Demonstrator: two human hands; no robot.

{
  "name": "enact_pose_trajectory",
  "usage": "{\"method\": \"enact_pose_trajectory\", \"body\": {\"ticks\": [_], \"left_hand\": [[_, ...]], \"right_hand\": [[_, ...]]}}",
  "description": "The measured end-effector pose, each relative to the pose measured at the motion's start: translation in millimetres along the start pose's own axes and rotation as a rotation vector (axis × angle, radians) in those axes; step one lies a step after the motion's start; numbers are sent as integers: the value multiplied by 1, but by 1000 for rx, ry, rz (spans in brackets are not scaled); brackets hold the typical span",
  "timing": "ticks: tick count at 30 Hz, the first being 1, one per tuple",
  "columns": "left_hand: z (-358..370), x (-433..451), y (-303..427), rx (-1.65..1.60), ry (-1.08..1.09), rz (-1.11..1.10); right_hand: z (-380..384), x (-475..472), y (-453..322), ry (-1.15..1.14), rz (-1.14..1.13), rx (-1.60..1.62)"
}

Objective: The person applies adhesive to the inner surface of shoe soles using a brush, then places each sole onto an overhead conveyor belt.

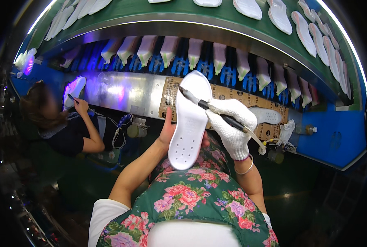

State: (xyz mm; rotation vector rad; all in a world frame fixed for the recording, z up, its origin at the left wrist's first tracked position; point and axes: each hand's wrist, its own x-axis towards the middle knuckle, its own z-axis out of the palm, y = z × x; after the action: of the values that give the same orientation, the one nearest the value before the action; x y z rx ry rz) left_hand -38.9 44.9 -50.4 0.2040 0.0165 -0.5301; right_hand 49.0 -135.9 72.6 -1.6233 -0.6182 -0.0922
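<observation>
My bare left hand point(168, 131) holds a white shoe midsole point(190, 117) from beneath, with the thumb at its left edge and fingertips showing at its right edge. Several small holes dot the midsole's lower, wider-rounded end. In a white knitted glove, my right hand point(232, 125) grips a black-handled brush point(203, 104) fed by a pale tube point(257, 140). The brush's dark bristles lie over the upper left part of the midsole; whether they touch it cannot be told. Behind the glove, another pale sole point(268, 115) with small holes rests on printed cardboard point(222, 92).
Shoe uppers on lasts point(219, 57) hang in a row above blue clamps point(180, 66). A green conveyor point(183, 10) carries white midsoles. A co-worker point(63, 120) works at the left. A bottle point(306, 129) and a crumpled white cloth point(286, 131) lie at the right.
</observation>
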Motion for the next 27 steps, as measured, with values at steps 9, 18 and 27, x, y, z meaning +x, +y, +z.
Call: {"method": "enact_pose_trajectory", "body": {"ticks": [9,18,27], "left_hand": [[40,29,8,320,163,251],[20,32,6,502,303,230],[13,30,21,533,297,360]], "right_hand": [[12,36,15,73,-407,-240],[25,16,10,-46,-341,-248],[35,24,19,-72,-358,-238]]}}
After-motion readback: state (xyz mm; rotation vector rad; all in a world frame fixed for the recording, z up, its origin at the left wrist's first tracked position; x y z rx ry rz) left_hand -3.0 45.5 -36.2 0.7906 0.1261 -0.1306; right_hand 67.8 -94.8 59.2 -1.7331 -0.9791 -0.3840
